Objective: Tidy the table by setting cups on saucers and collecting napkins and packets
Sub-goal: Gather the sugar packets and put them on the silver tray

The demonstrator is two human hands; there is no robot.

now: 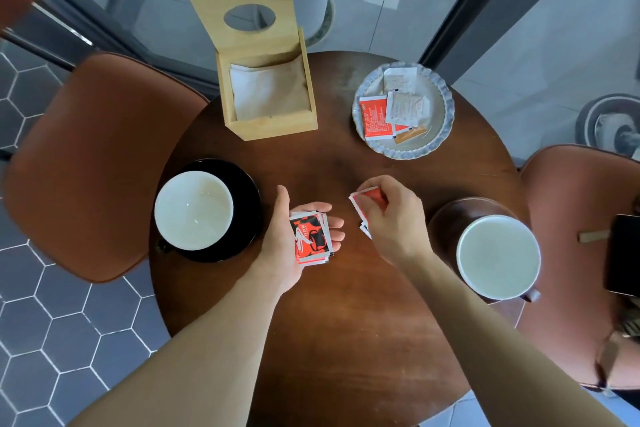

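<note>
Dark wood forms the round table [346,340], where the left hand [291,246] lies palm up, fingers loosely spread, cradling a small stack of red and black packets [311,238]. Just right of it, the right hand [391,218] pinches more red packets [365,204] between thumb and curled fingers, above the tabletop. At the left, a white cup [194,210] sits on a black saucer [247,198]; at the near right, another white cup [498,256] rests on a brown saucer [450,222]. Farther off, a scalloped plate [440,135] holds several packets, and an open wooden box [266,94] holds napkins [263,94].
</note>
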